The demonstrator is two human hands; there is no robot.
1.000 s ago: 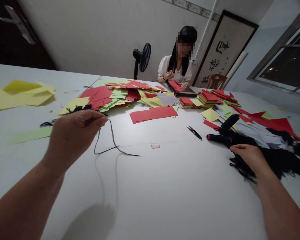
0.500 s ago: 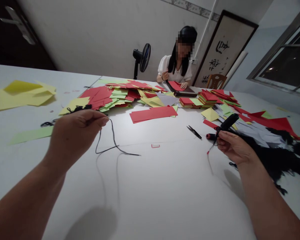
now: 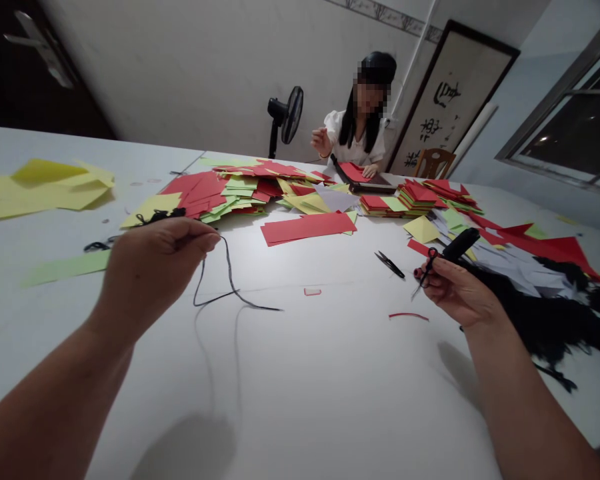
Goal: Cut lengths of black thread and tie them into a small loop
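Observation:
My left hand [image 3: 153, 267] is closed in a pinch on a thin black cord [image 3: 229, 263], whose loose ends hang down over the white table [image 3: 300, 387]. A bunched black looped cord [image 3: 163, 217] shows behind its knuckles. On the other side, my right hand [image 3: 460, 293] pinches a small black cord loop [image 3: 429, 261] between thumb and fingers. Just behind that hand is a black cylinder [image 3: 461, 245], and a red-ended piece [image 3: 419, 273] shows partly hidden by the fingers. A thin red strip [image 3: 409, 316] rests on the table left of the right hand.
Small black scissors [image 3: 390, 264] lie mid-table, near red paper strips [image 3: 307, 229]. Heaps of coloured paper [image 3: 200, 193] spread across the back. A dark pile of black cords [image 3: 540, 320] is at right. Opposite sits a person [image 3: 363, 133] at a dark board, beside a fan [image 3: 293, 115].
The red strip now lies on the table, where none lay before. My right hand has shifted slightly left, and the cord loop in it stands up. The person opposite has raised one hand.

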